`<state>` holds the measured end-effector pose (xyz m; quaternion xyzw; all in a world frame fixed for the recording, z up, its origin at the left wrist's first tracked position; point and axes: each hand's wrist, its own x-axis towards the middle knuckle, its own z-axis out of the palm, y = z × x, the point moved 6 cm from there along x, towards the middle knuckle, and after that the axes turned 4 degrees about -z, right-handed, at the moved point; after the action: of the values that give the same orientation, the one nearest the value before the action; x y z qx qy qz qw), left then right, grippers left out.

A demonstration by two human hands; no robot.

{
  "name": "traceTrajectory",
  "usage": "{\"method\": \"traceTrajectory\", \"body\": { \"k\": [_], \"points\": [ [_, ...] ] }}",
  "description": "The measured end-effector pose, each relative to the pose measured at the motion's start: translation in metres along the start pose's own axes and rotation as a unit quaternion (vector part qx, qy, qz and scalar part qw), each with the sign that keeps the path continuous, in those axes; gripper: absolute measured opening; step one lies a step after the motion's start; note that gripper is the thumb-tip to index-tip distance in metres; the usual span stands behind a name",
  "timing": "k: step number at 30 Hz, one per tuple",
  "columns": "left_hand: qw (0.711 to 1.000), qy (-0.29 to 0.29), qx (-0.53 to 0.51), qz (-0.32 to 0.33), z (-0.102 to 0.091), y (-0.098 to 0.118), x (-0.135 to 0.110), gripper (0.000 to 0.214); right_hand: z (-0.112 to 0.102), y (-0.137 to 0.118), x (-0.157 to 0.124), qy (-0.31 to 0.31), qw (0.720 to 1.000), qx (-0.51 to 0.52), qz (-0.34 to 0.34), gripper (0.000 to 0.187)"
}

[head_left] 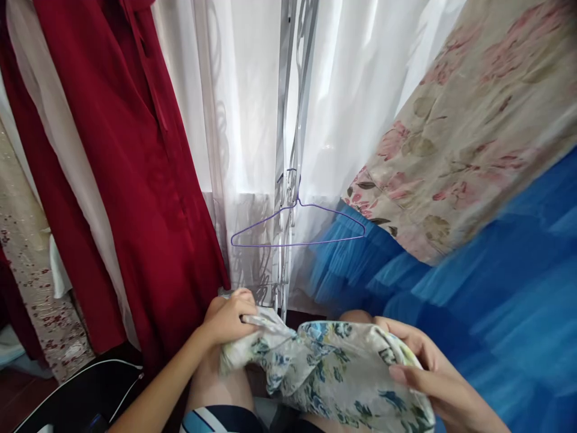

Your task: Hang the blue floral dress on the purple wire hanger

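A pale floral cloth (324, 367) with blue and green flowers stretches between my two hands above my lap. My left hand (232, 319) is closed around its bunched left end, close to my knee. On the other end, my right hand (419, 361) grips the cloth with the thumb on top and the fingers behind its edge. The cloth is gathered near its middle and spreads wider toward the right. Whether it is a garment I cannot tell. Straight ahead, a bare purple wire hanger (297, 243) hangs from a metal strip, touched by neither hand.
White curtains (252, 120) hang behind the metal strips (286, 120). To the left hang a long red dress (148, 180) and other garments. At right, a floral garment (451, 156) hangs over blue tulle (518, 300). A black bag (85, 397) lies at lower left.
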<state>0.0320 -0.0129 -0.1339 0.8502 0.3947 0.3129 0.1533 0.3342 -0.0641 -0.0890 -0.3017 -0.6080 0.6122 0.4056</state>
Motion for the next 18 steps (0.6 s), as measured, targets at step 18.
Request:
{"method": "traceTrajectory", "body": {
  "k": [18],
  "points": [
    [0.785,0.279,-0.533,-0.146,-0.094,-0.132,0.086,0.030,0.002,0.004,0.084,0.167,0.906,-0.350,-0.167,0.058]
  ]
}}
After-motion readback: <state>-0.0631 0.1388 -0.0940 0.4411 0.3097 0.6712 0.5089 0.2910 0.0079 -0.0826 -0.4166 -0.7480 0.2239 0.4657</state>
